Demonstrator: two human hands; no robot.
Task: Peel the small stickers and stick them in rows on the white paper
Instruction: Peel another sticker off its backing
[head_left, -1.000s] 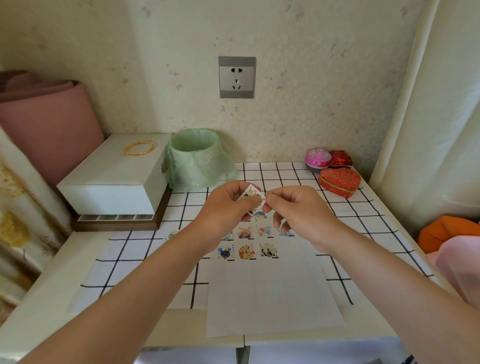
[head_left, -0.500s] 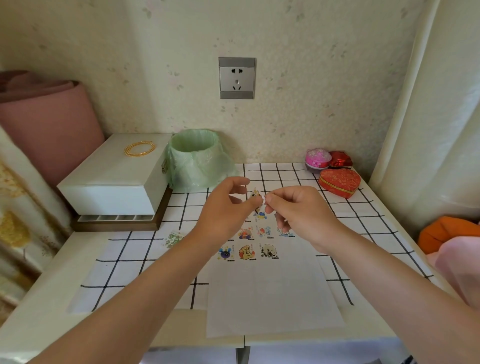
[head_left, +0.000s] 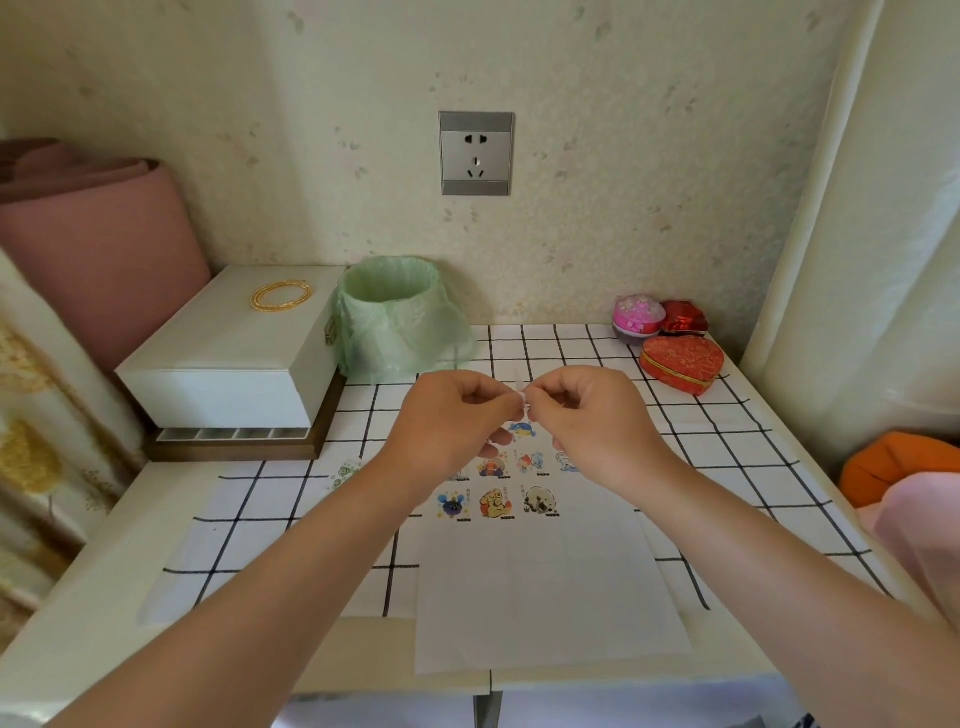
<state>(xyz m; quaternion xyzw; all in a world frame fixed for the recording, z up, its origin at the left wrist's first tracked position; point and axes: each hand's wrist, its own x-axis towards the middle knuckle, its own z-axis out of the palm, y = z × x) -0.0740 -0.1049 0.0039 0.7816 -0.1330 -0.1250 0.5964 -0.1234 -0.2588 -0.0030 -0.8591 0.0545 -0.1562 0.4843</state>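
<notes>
Head view, sweeping from the left: a pink fabric roll (head_left: 104, 249) leans against the wall. Beside it a white box (head_left: 228, 358) sits on a wooden tray (head_left: 234, 448), with a gold bangle (head_left: 280, 295) lying on its lid. Next along, a small bin lined with a green bag (head_left: 395, 317) stands right beside the box. One loose sticker (head_left: 345, 474) lies on the black-grid cloth (head_left: 249, 514) covering the desk (head_left: 78, 597), just left of my forearm.

Now the middle. My left hand (head_left: 447, 421) is raised above the desk, fingers (head_left: 506, 402) curled, thumb and forefinger pinching a small sticker (head_left: 521, 395), a pale scrap too tiny to read. My right hand (head_left: 597, 421) meets it from the other side, fingers (head_left: 540, 397) curled too and pinching the same scrap. Both hands are clamped on it, tips nearly touching.

Below them the white paper (head_left: 545, 587) lies flat on the cloth, its near edge at the desk's front. Stuck-down stickers (head_left: 496, 503) sit in rows at its far end: three in the nearest row, more beyond partly hidden by my hands. A wall socket (head_left: 476, 153) is above.

Further right, at the back corner, are a pink round box (head_left: 638, 317), a red foil packet (head_left: 684, 317) and a red heart-shaped box (head_left: 680, 364). Last come a pale curtain (head_left: 857, 234) and an orange cushion (head_left: 893, 462).
</notes>
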